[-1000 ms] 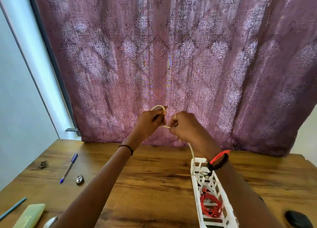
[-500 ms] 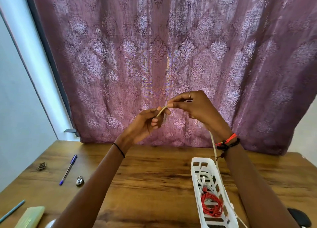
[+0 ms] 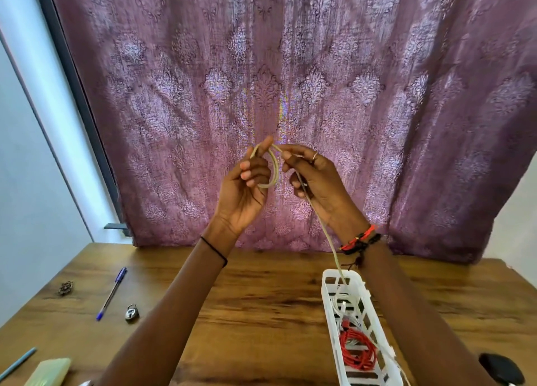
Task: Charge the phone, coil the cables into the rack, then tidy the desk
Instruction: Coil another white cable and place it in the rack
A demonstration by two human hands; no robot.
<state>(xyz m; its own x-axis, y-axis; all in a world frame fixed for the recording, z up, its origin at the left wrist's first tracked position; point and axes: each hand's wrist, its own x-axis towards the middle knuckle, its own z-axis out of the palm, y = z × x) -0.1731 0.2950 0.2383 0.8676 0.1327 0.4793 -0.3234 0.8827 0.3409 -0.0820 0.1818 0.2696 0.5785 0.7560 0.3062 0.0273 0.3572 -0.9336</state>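
Cream cable (image 3: 276, 170) loop high above white rack (image 3: 327, 286) far end; my left hand (image 3: 247, 190) pinches loop, right hand (image 3: 319, 182) curls round strand dropping into rack. Right hand nearer rack.

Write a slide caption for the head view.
Coiling: left hand holds a loop of cream cable, right hand grips the strand running down into the white rack.
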